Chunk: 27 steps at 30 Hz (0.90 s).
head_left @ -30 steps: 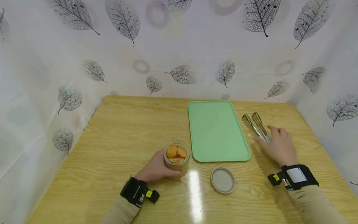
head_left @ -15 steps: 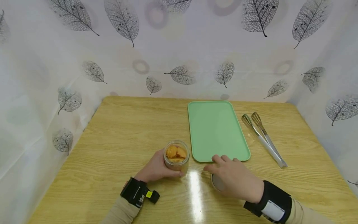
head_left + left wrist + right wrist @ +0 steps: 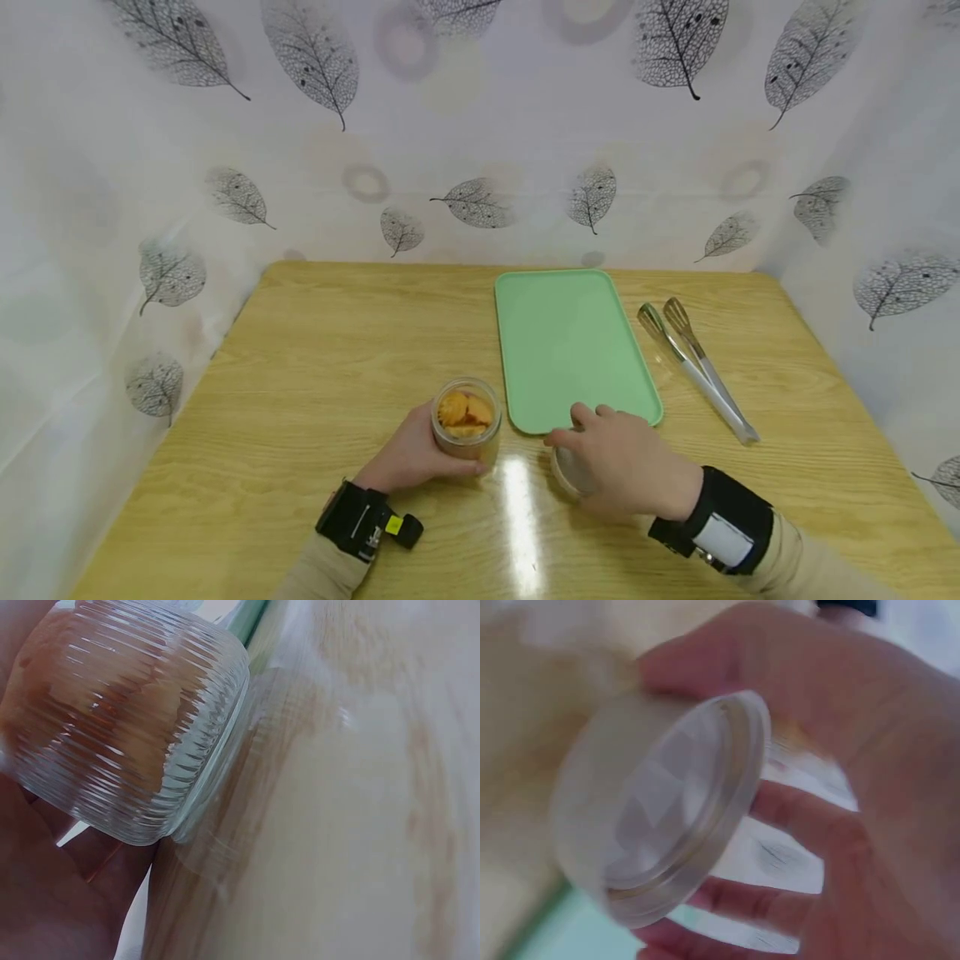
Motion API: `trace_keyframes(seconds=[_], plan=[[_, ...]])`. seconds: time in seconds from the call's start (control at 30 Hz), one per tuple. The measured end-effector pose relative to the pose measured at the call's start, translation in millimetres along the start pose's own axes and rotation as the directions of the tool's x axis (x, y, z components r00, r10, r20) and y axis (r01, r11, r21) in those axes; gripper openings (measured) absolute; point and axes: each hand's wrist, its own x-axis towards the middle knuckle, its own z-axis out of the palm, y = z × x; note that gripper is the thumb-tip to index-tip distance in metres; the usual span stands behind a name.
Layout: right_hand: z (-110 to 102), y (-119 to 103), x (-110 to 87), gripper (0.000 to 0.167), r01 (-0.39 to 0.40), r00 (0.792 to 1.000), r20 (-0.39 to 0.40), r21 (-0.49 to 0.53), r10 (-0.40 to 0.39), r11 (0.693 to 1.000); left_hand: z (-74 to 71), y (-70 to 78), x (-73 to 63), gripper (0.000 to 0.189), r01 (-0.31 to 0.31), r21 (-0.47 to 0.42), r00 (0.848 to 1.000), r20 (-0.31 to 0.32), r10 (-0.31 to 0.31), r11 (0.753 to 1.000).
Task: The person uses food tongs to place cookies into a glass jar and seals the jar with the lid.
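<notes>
My left hand (image 3: 405, 456) holds a ribbed clear glass jar (image 3: 468, 427) upright on the table, thumb along its near side. Golden-brown baked pieces, like small pastries or biscuits, fill the lidless jar. In the left wrist view the jar's ribbed wall (image 3: 127, 742) leans across the picture, with the palm below it. To the right, my right hand (image 3: 628, 467) grips a round pale lid (image 3: 567, 473) by its rim. The right wrist view shows this lid (image 3: 660, 810) tilted between thumb and fingers, blurred, with its hollow side visible.
Just beyond my right hand lies a light green rectangular tray (image 3: 570, 342). Metal tongs (image 3: 705, 379) with slotted ends rest on the wooden table (image 3: 360, 333) right of the tray. A leaf-patterned white curtain (image 3: 315, 183) hangs behind and at both sides.
My right hand has left the tongs, come over to the lid near the tray's front edge and taken hold of it. The left hand keeps the jar; the head view has shifted slightly.
</notes>
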Motion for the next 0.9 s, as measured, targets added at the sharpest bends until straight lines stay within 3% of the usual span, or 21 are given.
trace_keyframes(seconds=[0.13, 0.3, 0.4, 0.5, 0.57, 0.7, 0.9], plan=[[-33.6, -2.6, 12.4, 0.069, 0.007, 0.988, -0.154, 0.138, 0.014, 0.990, -0.2, -0.6, -2.0, 0.086, 0.011, 0.011, 1.000, -0.013, -0.011, 1.000], [-67.7, -10.1, 33.5, 0.058, 0.165, 0.917, -0.398, 0.299, -0.034, 0.940, -0.6, -2.9, -2.9, 0.084, 0.005, 0.004, 1.000, -0.015, -0.005, 1.000], [-73.2, -15.7, 50.2, 0.055, 0.282, 0.875, -0.478, 0.366, -0.080, 0.887, -0.5, -5.4, -1.9, 0.084, -0.018, -0.008, 1.000, 0.001, 0.018, 1.000], [-67.0, -20.6, 67.5, 0.054, 0.352, 0.855, -0.506, 0.408, -0.113, 0.843, -0.4, -7.9, -0.9, 0.085, -0.034, -0.019, 0.999, 0.015, 0.035, 0.999], [-59.3, -23.9, 78.2, 0.053, 0.376, 0.859, -0.495, 0.430, -0.134, 0.821, -0.3, -8.7, -0.7, 0.085, -0.038, -0.027, 0.999, 0.018, 0.039, 0.999], [-42.4, -30.8, 91.5, 0.053, 0.388, 0.887, -0.422, 0.466, -0.185, 0.795, 0.1, -8.4, -1.2, 0.085, -0.033, -0.035, 0.999, 0.005, 0.033, 0.999], [-30.4, -34.2, 94.9, 0.072, 0.338, 0.928, -0.307, 0.460, -0.210, 0.821, -0.8, -10.4, -1.2, 0.085, -0.058, -0.014, 0.998, -0.012, 0.058, 0.998]])
